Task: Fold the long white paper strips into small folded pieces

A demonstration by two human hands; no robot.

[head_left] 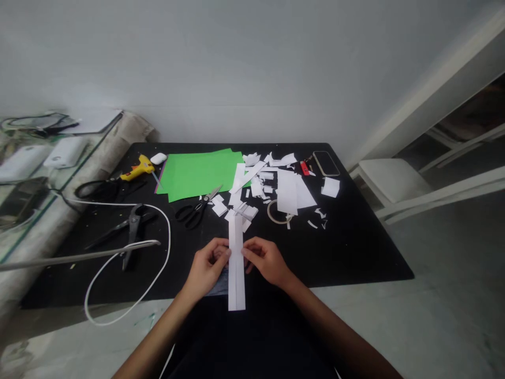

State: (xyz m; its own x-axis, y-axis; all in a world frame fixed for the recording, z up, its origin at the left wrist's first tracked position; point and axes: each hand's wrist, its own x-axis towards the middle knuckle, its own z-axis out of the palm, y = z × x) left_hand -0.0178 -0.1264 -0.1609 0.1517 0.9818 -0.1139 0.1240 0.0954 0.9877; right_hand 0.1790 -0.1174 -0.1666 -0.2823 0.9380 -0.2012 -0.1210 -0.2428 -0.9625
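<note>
A long white paper strip (236, 281) with a crease down its length is held upright in front of me, past the table's front edge. My left hand (207, 266) pinches its left edge between thumb and curled fingers. On the opposite edge, my right hand (266, 259) grips the strip in the same way at about the same height. The strip's far end overlaps small white paper scraps (220, 209) on the table. Black-handled scissors (195, 211) lie left of those scraps.
On the black table (335, 247) lie green sheets (197, 171), a yellow glue gun (139, 168), pliers (134, 229), a tape roll (272, 213), a red lighter (304, 168) and a phone (326, 163). A white cable (169, 237) loops over the left side. A white chair (389, 179) stands at right.
</note>
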